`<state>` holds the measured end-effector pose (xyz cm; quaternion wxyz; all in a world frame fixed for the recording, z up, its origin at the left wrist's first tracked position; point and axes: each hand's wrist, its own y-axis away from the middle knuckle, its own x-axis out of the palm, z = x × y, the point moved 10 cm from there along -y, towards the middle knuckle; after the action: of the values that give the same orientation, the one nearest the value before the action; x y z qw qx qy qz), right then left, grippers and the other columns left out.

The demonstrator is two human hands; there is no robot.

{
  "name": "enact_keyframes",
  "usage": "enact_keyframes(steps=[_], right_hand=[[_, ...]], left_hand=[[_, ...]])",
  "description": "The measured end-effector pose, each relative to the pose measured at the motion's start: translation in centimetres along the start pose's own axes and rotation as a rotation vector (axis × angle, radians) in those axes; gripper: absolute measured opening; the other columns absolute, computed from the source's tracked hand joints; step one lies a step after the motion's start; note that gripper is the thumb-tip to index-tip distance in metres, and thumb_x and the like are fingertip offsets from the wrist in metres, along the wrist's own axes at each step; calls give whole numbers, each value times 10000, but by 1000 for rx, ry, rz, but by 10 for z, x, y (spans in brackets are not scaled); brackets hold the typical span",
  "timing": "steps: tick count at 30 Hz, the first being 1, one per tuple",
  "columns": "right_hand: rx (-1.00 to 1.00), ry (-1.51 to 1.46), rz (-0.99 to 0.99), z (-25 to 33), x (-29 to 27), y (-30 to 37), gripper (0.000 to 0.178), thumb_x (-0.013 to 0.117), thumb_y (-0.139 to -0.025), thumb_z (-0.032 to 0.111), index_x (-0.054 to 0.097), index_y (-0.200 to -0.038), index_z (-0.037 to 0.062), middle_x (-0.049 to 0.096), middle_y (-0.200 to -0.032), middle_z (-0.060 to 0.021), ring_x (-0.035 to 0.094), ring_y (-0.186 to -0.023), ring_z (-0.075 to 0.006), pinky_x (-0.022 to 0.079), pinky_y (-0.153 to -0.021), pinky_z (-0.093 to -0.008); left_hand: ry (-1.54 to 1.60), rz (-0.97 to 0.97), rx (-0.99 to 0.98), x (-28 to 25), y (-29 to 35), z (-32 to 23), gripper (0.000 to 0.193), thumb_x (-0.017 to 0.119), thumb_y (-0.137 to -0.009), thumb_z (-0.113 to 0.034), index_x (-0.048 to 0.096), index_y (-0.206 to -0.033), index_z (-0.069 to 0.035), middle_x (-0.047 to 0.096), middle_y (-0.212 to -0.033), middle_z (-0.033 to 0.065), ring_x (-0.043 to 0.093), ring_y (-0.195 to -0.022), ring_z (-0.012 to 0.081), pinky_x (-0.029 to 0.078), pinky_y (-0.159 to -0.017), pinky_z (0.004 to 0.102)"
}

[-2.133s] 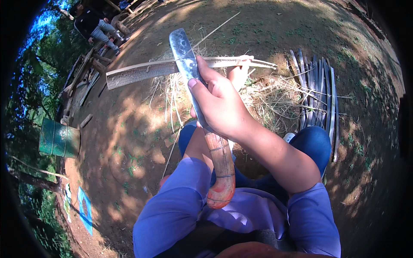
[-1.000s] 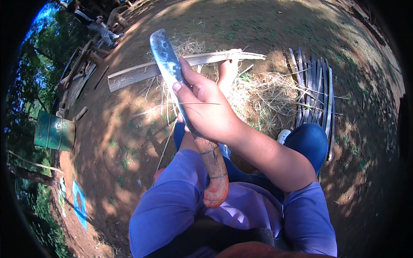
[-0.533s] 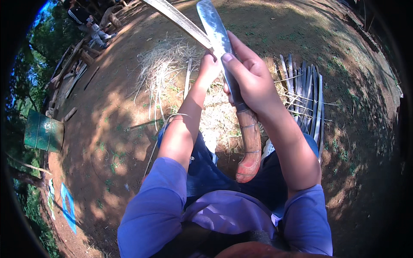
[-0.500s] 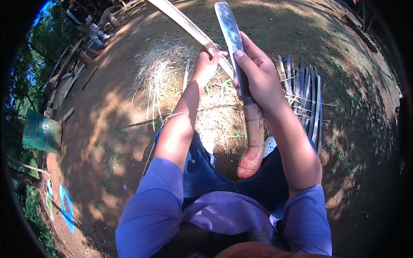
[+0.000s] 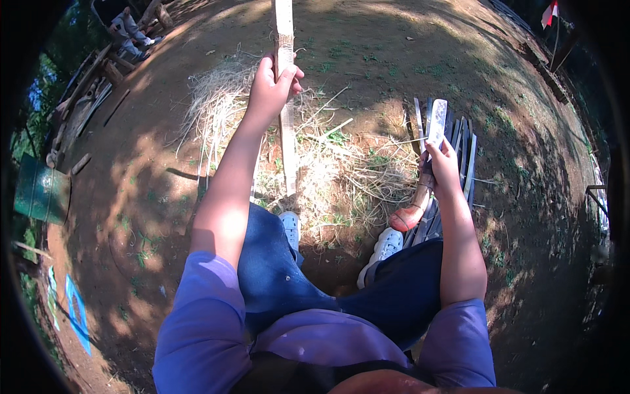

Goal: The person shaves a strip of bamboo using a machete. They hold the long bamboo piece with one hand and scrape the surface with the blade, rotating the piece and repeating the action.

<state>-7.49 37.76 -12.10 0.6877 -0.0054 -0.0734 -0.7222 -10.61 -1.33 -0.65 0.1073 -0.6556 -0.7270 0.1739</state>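
Note:
My left hand is closed around a long pale strip of split bamboo, held nearly upright in the picture between the top edge and the ground in front of my feet. To the right, my right hand grips a machete low on its blade. Its curved wooden handle, with a reddish knobbed end, points back toward my right shoe. Beneath the machete lies a bundle of dark, narrow strips on the ground; whether the machete touches them I cannot tell.
Pale shavings are heaped on the dirt ahead of my white shoes. A green drum stands far left, near a blue frame-like piece. At the upper left a person sits by some logs.
My right hand has carried the machete right and down, over the dark strips. My left hand has shifted left, and the bamboo strip has swung from slanted to nearly upright.

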Motion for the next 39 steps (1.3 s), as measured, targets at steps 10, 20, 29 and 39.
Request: enact_keyframes(steps=[10, 20, 29, 39], right_hand=[[17, 36, -89, -6, -14, -15, 238, 548, -989, 116, 430, -1187, 54, 564, -785, -63, 626, -616, -163, 557, -545, -322], [121, 216, -213, -55, -58, -44, 262, 556, -949, 110, 483, -1184, 21, 582, -752, -76, 594, -572, -156, 525, -499, -326], [46, 185, -390, -47, -70, -41, 182, 541, -938, 107, 523, -1099, 25, 581, -727, -63, 574, -539, -149, 495, -493, -315], [-101, 268, -429, -22, -70, -36, 188, 583, -959, 143, 553, -1120, 51, 568, -674, -21, 552, -531, -110, 482, -504, -284]], left_hand=[[-753, 333, -129, 11, 20, 67, 416, 661, -838, -222, 637, -1187, 4, 720, -983, 160, 693, -880, 245, 513, -798, 370], [-904, 576, -325, 38, 50, 94, 315, 724, -865, -290, 682, -1093, -77, 711, -879, 123, 678, -804, 220, 499, -737, 356], [-805, 551, -210, 50, 52, 68, 295, 706, -881, -249, 667, -1102, -57, 703, -902, 129, 675, -823, 224, 492, -751, 356], [-879, 509, -153, 36, 52, 69, 320, 695, -881, -280, 672, -1127, -78, 714, -912, 146, 693, -831, 281, 500, -755, 384]])
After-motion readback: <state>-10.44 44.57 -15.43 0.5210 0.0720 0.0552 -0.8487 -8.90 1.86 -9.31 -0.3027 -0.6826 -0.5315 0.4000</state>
